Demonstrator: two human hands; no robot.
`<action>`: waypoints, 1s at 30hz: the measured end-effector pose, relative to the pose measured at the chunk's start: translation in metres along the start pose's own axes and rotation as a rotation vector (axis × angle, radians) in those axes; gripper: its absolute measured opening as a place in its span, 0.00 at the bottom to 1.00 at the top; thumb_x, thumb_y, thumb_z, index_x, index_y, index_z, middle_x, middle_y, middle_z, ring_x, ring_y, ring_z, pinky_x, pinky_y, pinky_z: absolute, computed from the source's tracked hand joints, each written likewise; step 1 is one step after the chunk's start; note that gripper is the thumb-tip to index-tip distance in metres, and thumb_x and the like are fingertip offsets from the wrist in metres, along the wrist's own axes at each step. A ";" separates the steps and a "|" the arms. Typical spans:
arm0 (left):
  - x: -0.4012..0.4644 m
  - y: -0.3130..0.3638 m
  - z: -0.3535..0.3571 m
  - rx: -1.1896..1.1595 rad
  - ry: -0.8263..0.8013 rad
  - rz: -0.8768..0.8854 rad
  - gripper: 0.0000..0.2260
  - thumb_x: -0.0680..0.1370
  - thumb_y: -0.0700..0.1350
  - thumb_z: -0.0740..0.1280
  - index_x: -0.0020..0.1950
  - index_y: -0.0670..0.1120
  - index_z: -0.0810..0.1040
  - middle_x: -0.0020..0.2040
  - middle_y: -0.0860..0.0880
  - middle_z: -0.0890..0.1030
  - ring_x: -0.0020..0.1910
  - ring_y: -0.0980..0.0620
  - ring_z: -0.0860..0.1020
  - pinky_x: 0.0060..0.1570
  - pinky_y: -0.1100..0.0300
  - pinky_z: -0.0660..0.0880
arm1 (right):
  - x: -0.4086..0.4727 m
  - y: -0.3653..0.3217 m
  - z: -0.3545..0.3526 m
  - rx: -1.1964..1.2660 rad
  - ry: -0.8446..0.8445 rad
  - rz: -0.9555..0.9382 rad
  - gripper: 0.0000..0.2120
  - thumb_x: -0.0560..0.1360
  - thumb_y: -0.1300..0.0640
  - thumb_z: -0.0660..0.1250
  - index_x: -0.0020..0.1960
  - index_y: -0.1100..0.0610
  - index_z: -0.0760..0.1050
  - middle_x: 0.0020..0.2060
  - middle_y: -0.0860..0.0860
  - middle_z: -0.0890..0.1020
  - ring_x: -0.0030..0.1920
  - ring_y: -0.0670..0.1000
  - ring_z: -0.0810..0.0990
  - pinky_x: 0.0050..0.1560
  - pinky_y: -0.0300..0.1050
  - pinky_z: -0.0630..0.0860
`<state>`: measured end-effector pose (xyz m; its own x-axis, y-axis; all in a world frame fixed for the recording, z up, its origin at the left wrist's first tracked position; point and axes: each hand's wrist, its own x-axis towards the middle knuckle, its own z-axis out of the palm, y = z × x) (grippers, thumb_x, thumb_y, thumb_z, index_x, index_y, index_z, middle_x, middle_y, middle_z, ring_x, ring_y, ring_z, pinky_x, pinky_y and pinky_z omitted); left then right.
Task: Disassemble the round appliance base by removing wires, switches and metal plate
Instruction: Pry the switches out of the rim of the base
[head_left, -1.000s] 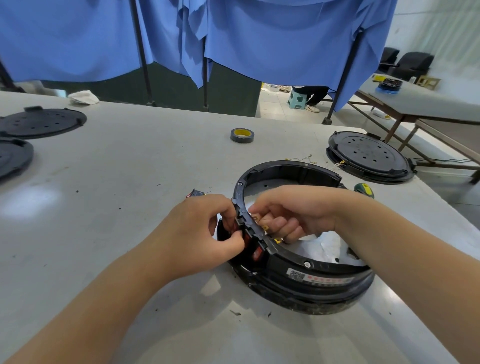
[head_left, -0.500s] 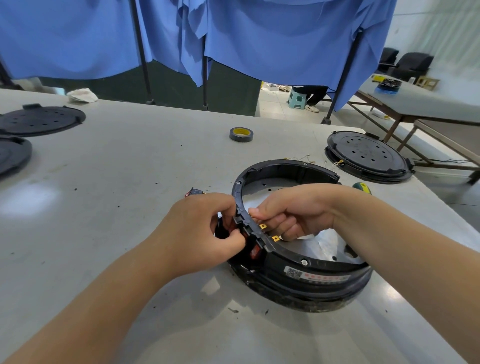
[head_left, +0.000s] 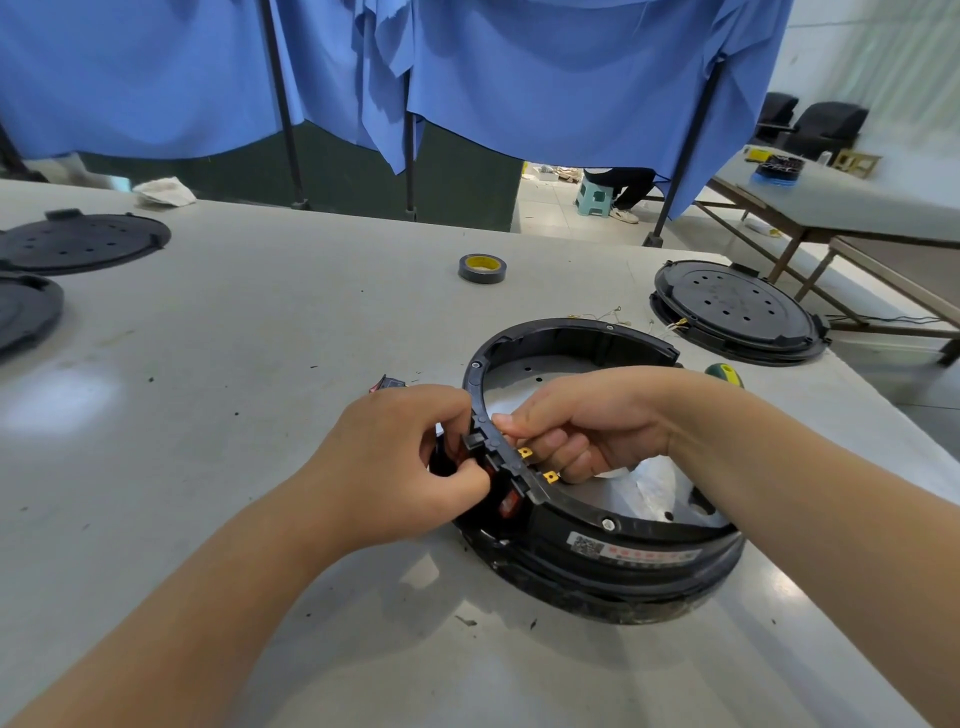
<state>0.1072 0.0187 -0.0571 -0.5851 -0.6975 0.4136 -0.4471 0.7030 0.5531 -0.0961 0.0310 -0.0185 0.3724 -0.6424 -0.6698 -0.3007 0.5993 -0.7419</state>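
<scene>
The round black appliance base (head_left: 613, 566) lies on the grey table, its metal plate (head_left: 644, 499) showing inside the rim. My left hand (head_left: 400, 467) grips a black and red switch (head_left: 506, 501) from outside the rim's left wall. My right hand (head_left: 582, 421) reaches inside the ring and pinches the back of the same switch block, where two brass terminals (head_left: 537, 465) stick out. A removed red switch (head_left: 387, 383) lies on the table just behind my left hand.
A roll of tape (head_left: 482, 268) sits mid-table. A stack of black round covers (head_left: 737, 312) stands at the right with loose wires (head_left: 602, 315) beside it, and a green screwdriver handle (head_left: 724, 374). More black covers (head_left: 83, 243) lie at far left. A white rag (head_left: 165, 191) lies behind them.
Both hands stay on the switch at the rim; the fingers have shifted slightly and the brass terminals show more clearly inside the ring. The base has not moved.
</scene>
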 end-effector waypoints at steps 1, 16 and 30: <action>0.000 0.000 0.000 -0.007 -0.004 -0.001 0.11 0.63 0.54 0.62 0.32 0.48 0.67 0.29 0.48 0.71 0.30 0.48 0.72 0.34 0.50 0.73 | 0.000 0.000 0.000 -0.003 0.001 0.000 0.16 0.81 0.53 0.59 0.36 0.56 0.73 0.24 0.45 0.63 0.22 0.40 0.60 0.22 0.29 0.62; 0.000 0.000 -0.001 -0.032 -0.015 -0.003 0.12 0.63 0.54 0.62 0.33 0.46 0.69 0.29 0.48 0.71 0.29 0.49 0.72 0.34 0.50 0.74 | -0.001 0.000 0.002 -0.101 -0.028 -0.053 0.25 0.82 0.53 0.56 0.27 0.51 0.77 0.24 0.45 0.64 0.22 0.40 0.60 0.24 0.29 0.63; -0.001 -0.004 -0.007 -0.129 -0.059 -0.027 0.11 0.63 0.54 0.63 0.33 0.47 0.73 0.31 0.51 0.75 0.33 0.51 0.75 0.40 0.47 0.76 | 0.000 -0.003 0.006 -0.075 0.027 -0.036 0.24 0.80 0.52 0.57 0.25 0.51 0.73 0.23 0.44 0.64 0.20 0.42 0.58 0.22 0.32 0.59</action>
<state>0.1141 0.0157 -0.0549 -0.6148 -0.7037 0.3562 -0.3748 0.6580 0.6531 -0.0896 0.0321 -0.0159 0.3608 -0.6760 -0.6425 -0.3531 0.5386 -0.7650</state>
